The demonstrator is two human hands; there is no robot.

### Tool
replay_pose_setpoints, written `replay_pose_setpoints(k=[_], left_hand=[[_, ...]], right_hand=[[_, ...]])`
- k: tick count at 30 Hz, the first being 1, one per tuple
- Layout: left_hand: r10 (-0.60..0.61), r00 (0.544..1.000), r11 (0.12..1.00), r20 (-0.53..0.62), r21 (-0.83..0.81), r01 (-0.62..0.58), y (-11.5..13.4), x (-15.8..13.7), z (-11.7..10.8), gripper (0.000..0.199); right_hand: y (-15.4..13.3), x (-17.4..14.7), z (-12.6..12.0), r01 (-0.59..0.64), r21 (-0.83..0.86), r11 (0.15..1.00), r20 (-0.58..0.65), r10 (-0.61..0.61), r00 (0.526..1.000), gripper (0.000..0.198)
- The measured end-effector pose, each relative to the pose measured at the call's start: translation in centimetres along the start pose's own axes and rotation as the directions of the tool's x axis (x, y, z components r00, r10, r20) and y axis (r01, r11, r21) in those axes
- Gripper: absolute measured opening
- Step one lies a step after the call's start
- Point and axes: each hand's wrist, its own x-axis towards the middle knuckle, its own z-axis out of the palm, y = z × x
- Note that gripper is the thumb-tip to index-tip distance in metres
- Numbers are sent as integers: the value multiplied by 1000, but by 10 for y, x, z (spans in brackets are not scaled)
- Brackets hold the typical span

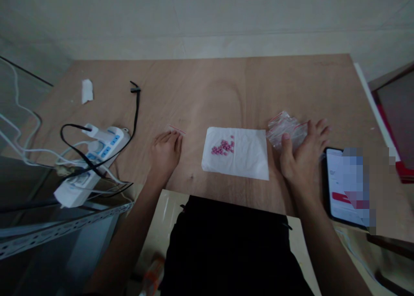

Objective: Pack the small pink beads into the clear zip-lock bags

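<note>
My left hand (166, 153) rests on the table with its fingers bent together over a small clear zip bag (177, 130); only the bag's red-lined edge shows beyond the fingertips. To its right lies a white sheet of paper (249, 154), with a cluster of small pink-red pills (222, 147) on its left half. My right hand (300, 154) has its fingers spread, at the right side of a pile of clear zip bags (283, 126) with red edges. The thumb overlaps the pile, and nothing is gripped in that hand.
A white power strip (105, 149) with plugs and tangled cables is at the left edge. A black cable (137, 106) reaches across the table. A scrap of white paper (87, 91) lies at the back left. A phone (339, 184), partly blurred, is right of my right hand.
</note>
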Motion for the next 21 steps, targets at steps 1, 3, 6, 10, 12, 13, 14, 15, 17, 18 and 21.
replay_pose_setpoints(k=[1,3,6,10,12,13,14,15,17,18,21], left_hand=[[-6,1000,1000,-14,-9,6,0,-1,1,29],[-25,999,999,-39,-27,24,1,-2,0,29],[-86,989,991,-124,-108,72,6,-6,-12,29],[-232,966,859,-111,-489,150,29,-17,-47,26],[-244,970,675,25,-713,188,46,-24,-64,29],[-227,969,593,94,-776,214,55,-27,-70,30],[-213,966,517,146,-822,238,63,-29,-74,30],[-196,961,443,194,-857,263,70,-32,-76,31],[-170,946,332,275,-888,317,79,-37,-75,32],[-185,939,306,291,-891,336,83,-39,-72,31],[-402,910,416,102,-865,281,88,-46,-65,21]], right_hand=[[1,0,0,8,9,1000,-10,-8,1000,74],[3,0,0,35,31,999,-44,-34,998,71],[0,-5,-4,131,57,990,-149,-122,981,63],[-29,-22,-19,288,200,937,-233,-240,942,47],[-55,-31,-27,302,389,870,-151,-263,953,39],[-68,-35,-31,291,495,819,-65,-299,952,37],[-80,-39,-33,259,579,773,45,-347,937,36],[-91,-42,-35,210,648,732,146,-390,909,33],[-106,-48,-36,95,731,676,279,-423,862,22],[-111,-50,-36,46,752,658,308,-412,858,15],[-114,-56,-36,29,754,656,261,-340,904,9]])
